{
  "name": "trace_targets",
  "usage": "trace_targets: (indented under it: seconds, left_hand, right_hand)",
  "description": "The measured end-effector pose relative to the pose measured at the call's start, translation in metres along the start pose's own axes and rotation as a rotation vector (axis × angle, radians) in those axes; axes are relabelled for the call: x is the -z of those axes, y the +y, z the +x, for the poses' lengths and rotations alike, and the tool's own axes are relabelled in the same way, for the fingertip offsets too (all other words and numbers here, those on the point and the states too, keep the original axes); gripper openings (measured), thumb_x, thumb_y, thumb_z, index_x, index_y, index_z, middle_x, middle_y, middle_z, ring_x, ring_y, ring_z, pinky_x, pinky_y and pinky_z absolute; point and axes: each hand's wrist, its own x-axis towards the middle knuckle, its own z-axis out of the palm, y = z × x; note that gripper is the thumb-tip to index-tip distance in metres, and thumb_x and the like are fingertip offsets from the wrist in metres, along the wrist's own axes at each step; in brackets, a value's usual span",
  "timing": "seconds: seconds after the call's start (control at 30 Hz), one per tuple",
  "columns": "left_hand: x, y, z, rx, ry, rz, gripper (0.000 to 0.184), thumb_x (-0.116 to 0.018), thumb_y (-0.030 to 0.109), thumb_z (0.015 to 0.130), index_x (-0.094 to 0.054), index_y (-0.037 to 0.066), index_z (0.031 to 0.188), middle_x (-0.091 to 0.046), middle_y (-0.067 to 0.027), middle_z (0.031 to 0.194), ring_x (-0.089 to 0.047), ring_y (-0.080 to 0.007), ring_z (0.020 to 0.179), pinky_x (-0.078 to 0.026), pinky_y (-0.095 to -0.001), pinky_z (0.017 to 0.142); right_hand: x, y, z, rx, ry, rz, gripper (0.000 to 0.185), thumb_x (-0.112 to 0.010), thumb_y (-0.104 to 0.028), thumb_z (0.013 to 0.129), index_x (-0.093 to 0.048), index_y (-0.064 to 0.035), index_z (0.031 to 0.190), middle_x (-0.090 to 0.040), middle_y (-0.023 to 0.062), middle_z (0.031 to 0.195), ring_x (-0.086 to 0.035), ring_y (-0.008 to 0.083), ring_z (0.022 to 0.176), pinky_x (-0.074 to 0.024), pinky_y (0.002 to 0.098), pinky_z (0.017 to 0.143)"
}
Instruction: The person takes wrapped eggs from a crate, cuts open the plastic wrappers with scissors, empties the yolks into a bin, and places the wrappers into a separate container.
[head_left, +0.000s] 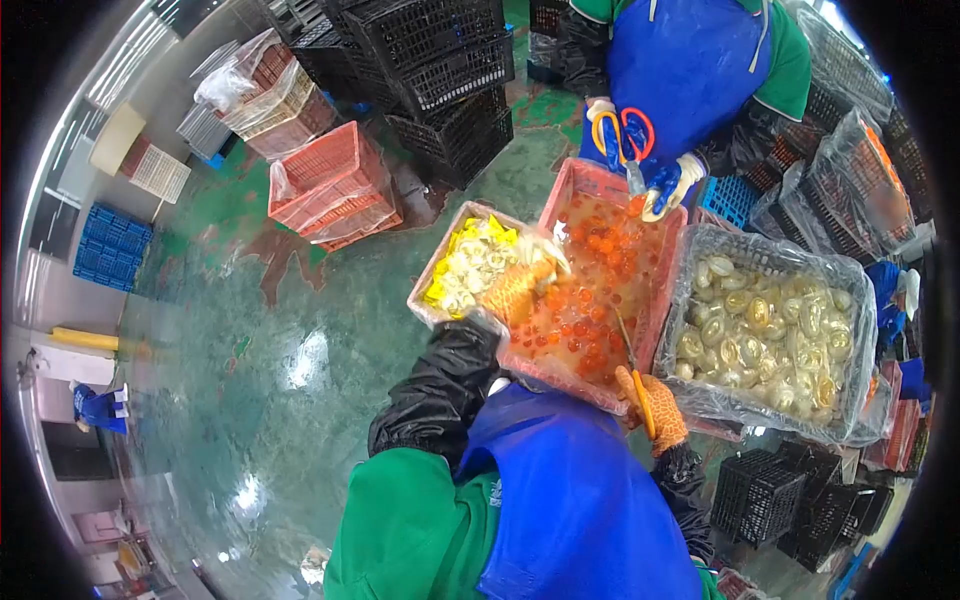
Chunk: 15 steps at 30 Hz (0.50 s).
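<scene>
My right hand, in an orange textured glove, is wrapped round the orange handles of a pair of scissors, at the near right corner of a pink crate. The scissor blades point away over the crate. Orange-red round pieces lie in cloudy liquid inside it. My left hand, in a matching glove, is smeared by motion at the edge between this crate and a small pale basket. Pale, soft-looking pieces fill the basket over something yellow. Whether the left fingers hold anything is unclear.
Opposite me, a co-worker in a blue apron holds scissors with orange and red handles over the crate. A plastic-lined crate of pale oval shellfish stands at right. Black crates and red crates stand beyond.
</scene>
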Motion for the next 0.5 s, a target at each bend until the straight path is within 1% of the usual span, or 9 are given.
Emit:
trace_targets:
  seconds: [0.03,0.07,0.2,0.27,0.3,0.33,0.4,0.43,0.5]
  left_hand:
    - [0.011,0.002,-0.001,-0.059,-0.031,0.354,0.025,-0.058,0.021,0.091,-0.060,0.007,0.111,-0.063,-0.0076,0.107,-0.061,-0.0214,0.091,-0.050,-0.0331,0.077]
    - [0.022,0.004,-0.002,-0.130,-0.042,0.707,0.025,-0.058,0.021,0.090,-0.060,0.007,0.112,-0.063,-0.0083,0.108,-0.061,-0.0224,0.093,-0.051,-0.0337,0.078]
    - [0.034,-0.060,0.023,-0.309,0.007,0.027,0.022,-0.059,0.014,0.086,-0.063,0.009,0.107,-0.063,-0.0121,0.110,-0.059,-0.0288,0.100,-0.048,-0.0375,0.085]
    - [0.023,-0.052,0.023,-0.456,0.049,0.088,0.023,-0.059,0.012,0.085,-0.063,0.010,0.107,-0.063,-0.0122,0.111,-0.058,-0.0289,0.102,-0.047,-0.0369,0.087]
    - [0.017,-0.040,0.020,-0.528,0.074,0.119,0.023,-0.060,0.012,0.084,-0.063,0.010,0.107,-0.063,-0.0123,0.111,-0.058,-0.0290,0.103,-0.046,-0.0366,0.088]
    - [0.009,-0.028,0.015,-0.377,0.087,0.248,0.022,-0.059,0.012,0.085,-0.063,0.009,0.106,-0.062,-0.0101,0.113,-0.058,-0.0275,0.103,-0.046,-0.0364,0.088]
    - [-0.019,-0.043,0.021,-0.093,-0.004,-0.143,0.024,-0.058,0.016,0.089,-0.061,0.008,0.111,-0.061,-0.0108,0.118,-0.056,-0.0298,0.108,-0.046,-0.0394,0.091]
    - [-0.033,-0.051,0.024,0.054,-0.007,-0.330,0.026,-0.057,0.018,0.090,-0.059,0.008,0.114,-0.060,-0.0111,0.121,-0.056,-0.0310,0.110,-0.046,-0.0409,0.092]
    - [-0.057,-0.049,0.021,0.242,-0.215,-1.248,0.035,-0.056,0.029,0.094,-0.053,0.011,0.123,-0.061,-0.0156,0.116,-0.059,-0.0287,0.109,-0.053,-0.0304,0.080]
  right_hand:
    - [-0.003,0.001,-0.002,-0.108,0.004,0.131,0.046,-0.059,-0.047,0.088,-0.059,-0.0011,0.091,-0.052,0.0095,0.055,-0.058,0.0226,0.049,-0.0472,0.0337,0.047]
    - [-0.004,0.003,-0.005,-0.037,0.013,0.142,0.052,-0.060,-0.051,0.087,-0.058,0.0006,0.087,-0.051,0.0067,0.054,-0.055,0.0178,0.046,-0.0457,0.0315,0.045]
    - [-0.013,0.011,-0.004,-0.121,0.023,0.153,0.053,-0.061,-0.052,0.086,-0.058,0.0010,0.087,-0.052,0.0070,0.055,-0.055,0.0176,0.046,-0.0461,0.0316,0.045]
    - [-0.020,0.029,0.005,-0.032,0.004,0.267,0.052,-0.060,-0.051,0.086,-0.057,0.0011,0.088,-0.053,0.0072,0.056,-0.055,0.0176,0.046,-0.0468,0.0314,0.045]
    - [-0.020,0.023,0.002,-0.038,0.011,0.274,0.052,-0.060,-0.051,0.086,-0.057,0.0011,0.088,-0.053,0.0072,0.056,-0.055,0.0176,0.046,-0.0468,0.0314,0.045]
    - [-0.021,0.012,0.000,-0.020,0.026,0.218,0.052,-0.060,-0.050,0.086,-0.057,0.0014,0.088,-0.053,0.0076,0.057,-0.056,0.0176,0.047,-0.0470,0.0311,0.045]
    - [-0.024,-0.005,-0.001,0.011,0.034,0.157,0.051,-0.059,-0.049,0.088,-0.057,0.0019,0.088,-0.055,0.0085,0.060,-0.057,0.0172,0.048,-0.0476,0.0300,0.045]
    - [-0.026,-0.014,-0.002,0.004,0.048,0.166,0.051,-0.059,-0.049,0.088,-0.057,0.0019,0.088,-0.055,0.0085,0.060,-0.057,0.0172,0.048,-0.0476,0.0300,0.045]
    - [-0.026,-0.029,-0.008,0.035,-0.006,0.212,0.050,-0.057,-0.048,0.090,-0.057,0.0019,0.088,-0.055,0.0086,0.060,-0.058,0.0172,0.049,-0.0476,0.0293,0.045]
